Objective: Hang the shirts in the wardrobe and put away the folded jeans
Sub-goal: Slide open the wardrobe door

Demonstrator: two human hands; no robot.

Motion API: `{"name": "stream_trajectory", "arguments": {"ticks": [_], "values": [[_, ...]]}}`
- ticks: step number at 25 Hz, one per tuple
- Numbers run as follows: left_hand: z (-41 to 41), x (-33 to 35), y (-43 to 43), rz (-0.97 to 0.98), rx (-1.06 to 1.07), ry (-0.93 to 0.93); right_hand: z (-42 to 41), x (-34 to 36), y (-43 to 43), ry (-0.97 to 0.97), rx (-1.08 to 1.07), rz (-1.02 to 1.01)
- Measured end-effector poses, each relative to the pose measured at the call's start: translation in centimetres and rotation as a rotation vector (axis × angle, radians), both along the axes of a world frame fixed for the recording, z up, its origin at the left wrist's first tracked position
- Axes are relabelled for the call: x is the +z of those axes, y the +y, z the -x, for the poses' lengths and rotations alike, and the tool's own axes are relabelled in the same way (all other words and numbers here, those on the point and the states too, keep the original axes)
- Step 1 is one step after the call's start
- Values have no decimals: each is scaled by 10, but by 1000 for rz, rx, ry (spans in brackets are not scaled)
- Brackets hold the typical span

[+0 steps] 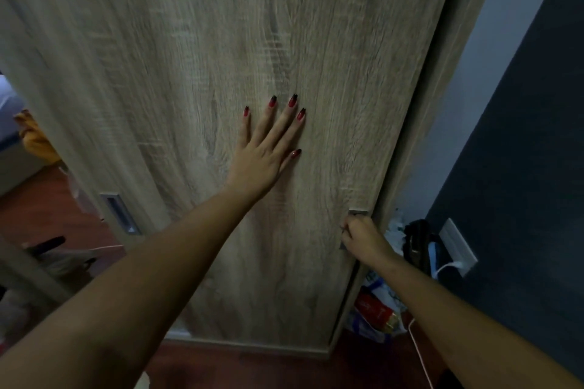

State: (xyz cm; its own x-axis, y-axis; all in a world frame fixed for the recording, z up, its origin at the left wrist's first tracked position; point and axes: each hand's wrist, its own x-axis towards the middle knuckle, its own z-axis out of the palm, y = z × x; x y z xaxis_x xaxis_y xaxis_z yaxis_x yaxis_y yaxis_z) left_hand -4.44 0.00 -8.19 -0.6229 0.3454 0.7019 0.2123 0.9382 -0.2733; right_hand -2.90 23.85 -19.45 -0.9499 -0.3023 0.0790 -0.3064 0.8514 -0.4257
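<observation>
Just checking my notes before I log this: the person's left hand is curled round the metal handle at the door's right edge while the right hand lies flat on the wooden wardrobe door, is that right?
Not quite: the hands are swapped. The head view shows the left hand lying flat, fingers spread, on the wooden wardrobe door, while the right hand is curled at the metal handle at the door's right edge.

No text, label or number can be read; print on the red packet (376,309) by the floor is blurred.
</observation>
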Motion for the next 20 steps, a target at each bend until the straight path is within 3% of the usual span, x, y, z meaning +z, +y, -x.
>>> {"name": "stream_trajectory", "arguments": {"ticks": [9,17,18,20], "values": [[-1,-7,-78,-11,68,70,4,-9,-63,44,200,-9],[-29,-6,-194,-105,287,-70,7,-6,-172,-115,535,-119],[-32,-6,-206,-121,312,-92,5,-3,-181,-88,580,-131],[-41,-4,-235,-151,371,-126,7,4,-199,210,685,-155]]}}
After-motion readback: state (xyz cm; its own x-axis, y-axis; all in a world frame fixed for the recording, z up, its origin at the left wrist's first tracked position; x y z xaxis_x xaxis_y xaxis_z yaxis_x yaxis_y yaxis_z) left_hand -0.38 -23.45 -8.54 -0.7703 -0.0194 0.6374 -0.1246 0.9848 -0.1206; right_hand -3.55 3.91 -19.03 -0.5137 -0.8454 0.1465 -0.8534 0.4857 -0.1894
